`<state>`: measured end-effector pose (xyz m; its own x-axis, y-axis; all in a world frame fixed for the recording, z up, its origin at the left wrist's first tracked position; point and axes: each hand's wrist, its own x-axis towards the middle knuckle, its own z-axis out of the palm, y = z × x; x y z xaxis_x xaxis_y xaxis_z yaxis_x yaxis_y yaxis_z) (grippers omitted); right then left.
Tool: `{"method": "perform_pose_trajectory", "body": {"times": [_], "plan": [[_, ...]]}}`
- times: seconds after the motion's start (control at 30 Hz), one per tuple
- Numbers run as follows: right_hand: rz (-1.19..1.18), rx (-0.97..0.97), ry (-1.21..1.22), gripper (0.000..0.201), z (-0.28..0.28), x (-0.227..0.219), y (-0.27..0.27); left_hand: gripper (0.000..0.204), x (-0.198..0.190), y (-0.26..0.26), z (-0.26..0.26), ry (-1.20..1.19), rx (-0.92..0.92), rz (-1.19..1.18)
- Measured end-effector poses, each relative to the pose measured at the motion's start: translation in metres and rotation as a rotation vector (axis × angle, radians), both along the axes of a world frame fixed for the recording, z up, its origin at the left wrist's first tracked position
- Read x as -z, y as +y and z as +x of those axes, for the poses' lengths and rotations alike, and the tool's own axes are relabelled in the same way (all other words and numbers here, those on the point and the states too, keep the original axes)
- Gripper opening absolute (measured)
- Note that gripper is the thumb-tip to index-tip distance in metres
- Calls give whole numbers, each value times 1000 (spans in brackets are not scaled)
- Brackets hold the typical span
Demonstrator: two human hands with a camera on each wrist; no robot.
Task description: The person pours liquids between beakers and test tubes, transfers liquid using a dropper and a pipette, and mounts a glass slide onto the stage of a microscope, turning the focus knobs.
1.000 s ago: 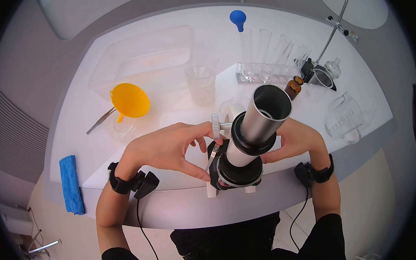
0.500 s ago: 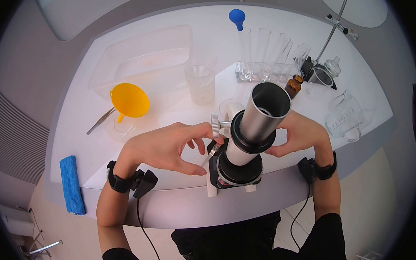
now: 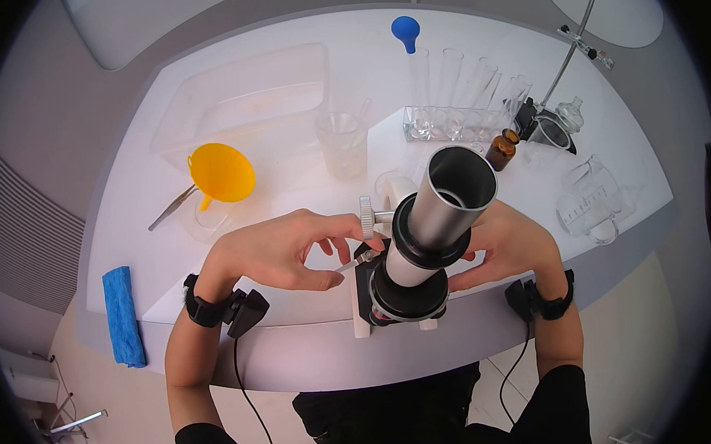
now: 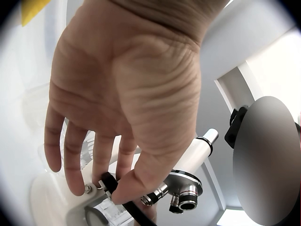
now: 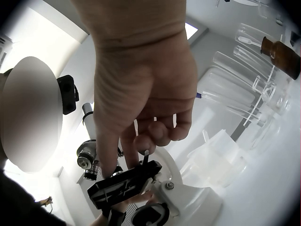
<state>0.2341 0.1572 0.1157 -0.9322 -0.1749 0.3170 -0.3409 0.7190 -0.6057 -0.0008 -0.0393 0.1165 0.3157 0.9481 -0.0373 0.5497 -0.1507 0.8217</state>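
A white and black microscope [image 3: 410, 267] stands at the table's front edge, its steel tube [image 3: 453, 189] toward the head camera. My left hand [image 3: 272, 249] is at the left of its stage; the thumb tip meets the free end of a metal stage clip [image 3: 351, 264] and the index finger is at the clip's pivot. My right hand [image 3: 505, 246] reaches round the other side, its fingertips partly hidden by the tube. In the right wrist view its fingers curl close over the black stage [image 5: 122, 182], where a small clip end shows; whether it pinches the clip I cannot tell.
Left of the hands are a yellow funnel [image 3: 222, 173], tweezers [image 3: 172, 207] and a blue cloth [image 3: 122, 316]. Behind stand a clear basin [image 3: 244, 91], a plastic beaker [image 3: 343, 146] and a rack of test tubes [image 3: 459, 122]. A brown bottle [image 3: 502, 150] and glass jug [image 3: 589, 202] are at right.
The left stage clip has swung outward from pointing forward-down to pointing left, the left thumb moving up with it. The right hand drew back slightly, then came in against the microscope again.
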Motion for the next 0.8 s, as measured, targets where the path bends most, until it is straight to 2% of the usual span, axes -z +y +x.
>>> {"method": "perform_pose_trajectory", "body": {"times": [0.1, 0.23, 0.4, 0.8], "plan": [[104, -16, 57, 25, -1, 2, 1, 50, 0, 0, 0, 5, -1, 0], [40, -23, 31, 24, 0, 6, 3, 50, 0, -1, 0, 10, -5, -1], [-26, -83, -114, 29, 5, -1, 3, 49, 2, -1, -2, -4, -1, 14], [7, -102, -179, 26, 5, -6, 2, 47, -2, 0, -1, 6, 14, 2]]}}
